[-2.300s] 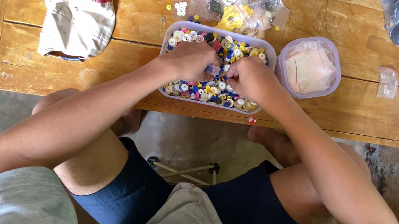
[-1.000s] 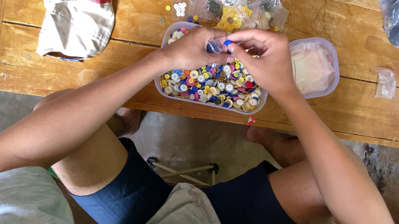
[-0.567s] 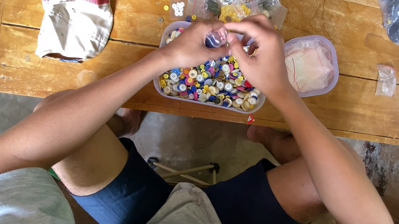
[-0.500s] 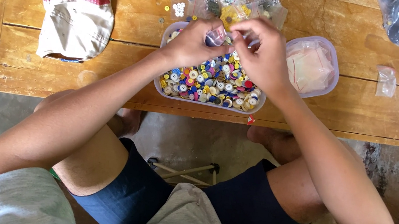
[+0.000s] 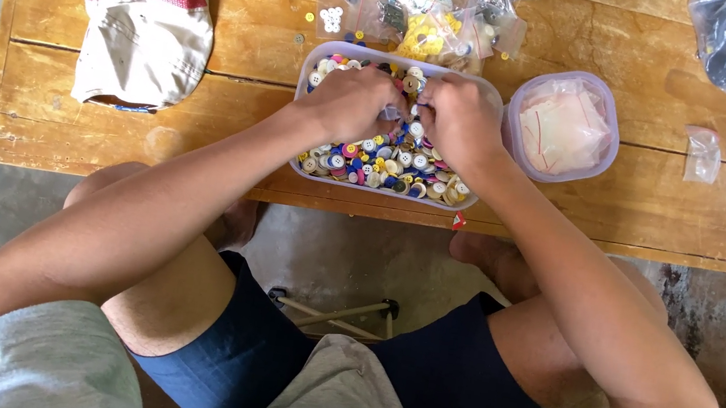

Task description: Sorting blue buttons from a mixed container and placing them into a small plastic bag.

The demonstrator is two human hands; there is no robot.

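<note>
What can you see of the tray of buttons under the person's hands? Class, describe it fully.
The tray of buttons is a shallow, rectangular, pale lilac container with rounded corners; it looks like translucent plastic. It sits flat on the wooden table near the front edge, filled with small round buttons in white, yellow, blue, red and pink. The left hand and right hand rest in its far half, fingertips together. A smaller round tub stands close to its right.

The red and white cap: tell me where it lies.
In the head view, the red and white cap lies on the wooden table at upper left, left of the tub of buttons.
</note>
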